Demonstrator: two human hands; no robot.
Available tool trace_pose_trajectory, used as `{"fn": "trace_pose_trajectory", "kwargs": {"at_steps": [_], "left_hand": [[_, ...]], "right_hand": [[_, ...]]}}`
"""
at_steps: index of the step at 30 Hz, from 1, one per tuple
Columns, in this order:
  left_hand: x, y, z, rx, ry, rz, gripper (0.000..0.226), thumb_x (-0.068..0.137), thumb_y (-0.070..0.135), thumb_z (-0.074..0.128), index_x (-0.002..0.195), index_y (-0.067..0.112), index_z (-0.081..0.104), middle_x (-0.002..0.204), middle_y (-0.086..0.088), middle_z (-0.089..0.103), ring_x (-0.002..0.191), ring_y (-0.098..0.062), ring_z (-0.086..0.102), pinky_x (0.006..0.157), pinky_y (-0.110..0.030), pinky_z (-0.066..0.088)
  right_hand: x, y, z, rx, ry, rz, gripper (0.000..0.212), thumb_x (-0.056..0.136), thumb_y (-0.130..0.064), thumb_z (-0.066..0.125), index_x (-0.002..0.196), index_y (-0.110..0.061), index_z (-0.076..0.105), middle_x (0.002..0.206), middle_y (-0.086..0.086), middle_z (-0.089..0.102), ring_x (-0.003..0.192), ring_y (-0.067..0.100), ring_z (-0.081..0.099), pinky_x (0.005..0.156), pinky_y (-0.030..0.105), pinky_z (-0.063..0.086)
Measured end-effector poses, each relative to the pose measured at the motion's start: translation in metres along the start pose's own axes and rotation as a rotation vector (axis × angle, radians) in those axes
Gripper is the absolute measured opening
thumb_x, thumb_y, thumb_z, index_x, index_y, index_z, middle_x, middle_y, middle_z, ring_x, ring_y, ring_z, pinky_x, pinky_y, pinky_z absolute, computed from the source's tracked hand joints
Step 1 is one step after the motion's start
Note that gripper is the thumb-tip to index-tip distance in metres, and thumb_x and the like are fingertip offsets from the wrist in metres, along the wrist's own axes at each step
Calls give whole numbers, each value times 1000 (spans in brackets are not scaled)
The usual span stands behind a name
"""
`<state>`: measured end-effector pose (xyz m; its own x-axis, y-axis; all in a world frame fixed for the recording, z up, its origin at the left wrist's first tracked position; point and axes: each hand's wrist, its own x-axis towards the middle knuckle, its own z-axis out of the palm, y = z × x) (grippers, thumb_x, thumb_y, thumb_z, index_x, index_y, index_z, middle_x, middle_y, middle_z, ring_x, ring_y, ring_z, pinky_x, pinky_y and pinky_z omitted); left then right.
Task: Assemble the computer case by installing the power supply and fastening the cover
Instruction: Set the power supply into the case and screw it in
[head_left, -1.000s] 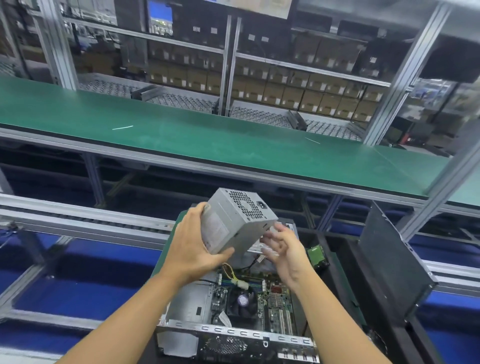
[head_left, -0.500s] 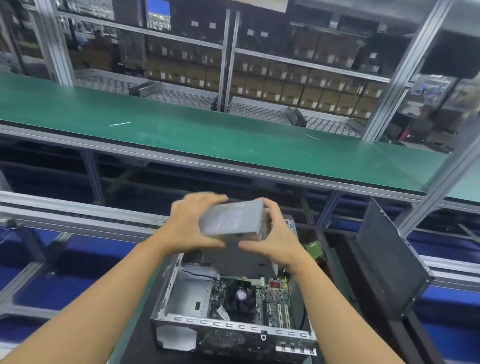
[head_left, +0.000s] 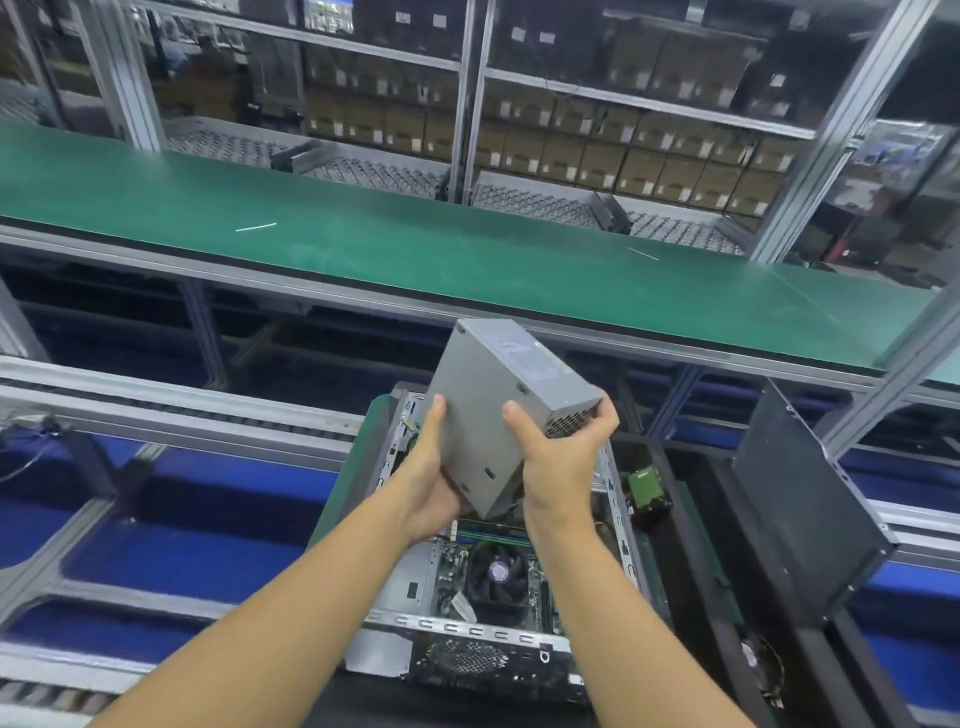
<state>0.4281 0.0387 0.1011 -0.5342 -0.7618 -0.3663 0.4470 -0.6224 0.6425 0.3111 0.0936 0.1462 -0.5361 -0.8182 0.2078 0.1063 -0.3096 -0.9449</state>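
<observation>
The grey sheet-metal power supply box (head_left: 498, 410) is held tilted between both hands, just above the open silver-framed computer case (head_left: 467, 626) beneath the wrists. The left hand (head_left: 431, 483) cups its lower corner and the right hand (head_left: 563, 457) curls round its vented end, likely to orient it for lowering in.
</observation>
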Motion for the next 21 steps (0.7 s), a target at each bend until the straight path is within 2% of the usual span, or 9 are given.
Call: {"fn": "trace_pose_trajectory", "kwargs": {"at_steps": [4,6,7,9,12,15,17,19,21], "left_hand": [[6,-2,-13,-77,74,53,81,74,80,54,125,18,67,119,-12,72,101,-28,72,74,-48,59],[7,-1,-25,-42,59,47,82,72,81,55,127,21,65,122,-10,70,106,-28,70,81,-50,58],[7,-1,-30,-17,51,39,85,70,81,56,130,22,63,125,-10,69,112,-30,68,90,-53,56],[6,-4,-37,46,28,8,88,68,82,58,134,22,60,129,-11,67,120,-32,62,103,-57,47],[4,-19,-36,147,-20,21,76,77,74,59,134,23,59,127,-11,68,117,-31,64,96,-52,53],[7,-40,-34,194,2,69,64,81,60,69,134,24,58,124,-11,69,112,-31,67,88,-54,56],[8,-47,-32,163,18,56,59,82,54,72,133,26,59,123,-11,70,111,-31,68,86,-55,56],[11,-41,-33,123,-8,57,52,86,55,67,127,23,66,121,-10,70,111,-30,67,88,-50,56],[16,-25,-34,-11,16,54,52,89,60,58,110,16,76,112,-7,72,101,-28,69,84,-42,54]], "right_hand": [[-14,11,-12,-163,-205,42,78,66,-44,82,126,-44,31,130,-3,53,111,5,62,90,31,58],[-13,7,-27,-191,-293,131,70,67,-54,77,123,-41,37,130,3,58,114,13,64,89,32,58],[-10,3,-35,-224,-323,197,68,67,-61,73,123,-37,42,130,8,60,117,23,64,95,42,57],[1,-10,-52,-382,-404,321,81,63,-79,64,124,-29,49,134,8,60,121,30,61,107,53,47],[16,-31,-59,-718,-558,450,111,52,-98,62,137,-30,42,138,-7,56,119,15,59,104,43,46],[15,-27,-52,-843,-471,420,103,69,-67,82,147,-25,30,130,-10,50,114,14,54,96,34,44],[9,-18,-52,-816,-415,360,99,78,-40,85,153,-22,23,142,-4,46,125,18,51,98,32,43],[8,-15,-60,-786,-415,337,104,79,-34,86,158,-22,19,150,-3,43,127,14,53,91,23,43],[12,-18,-71,-773,-435,354,104,77,-36,86,157,-29,21,138,-11,53,102,2,65,74,16,46]]}}
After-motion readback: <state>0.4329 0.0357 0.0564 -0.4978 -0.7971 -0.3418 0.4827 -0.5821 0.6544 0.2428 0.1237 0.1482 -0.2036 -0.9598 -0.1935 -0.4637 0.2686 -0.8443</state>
